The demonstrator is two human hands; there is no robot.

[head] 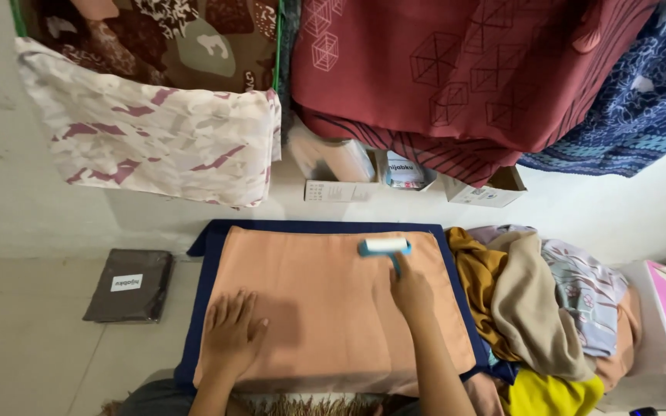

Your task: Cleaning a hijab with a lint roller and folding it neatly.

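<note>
Under right hand, lint roller handle hidden; left hand flat on peach cloth

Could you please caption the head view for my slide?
Right hand runs a blue lint roller over orange cloth; left hand presses it flat.

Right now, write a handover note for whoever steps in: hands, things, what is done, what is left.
Left hand: flat, palm down on the folded peach-orange cloth, pinning its near left corner.
Right hand: gripping the handle of the blue-and-white lint roller, whose head rests on the cloth's far edge.
The cloth lies on a dark navy mat. A pile of mixed folded fabrics sits to the right; a flat dark grey packet lies on the floor to the left.
Done: cloth spread flat, roller on it.
Left: how much has been rolled cannot be told; the pile looks unhandled.
</note>
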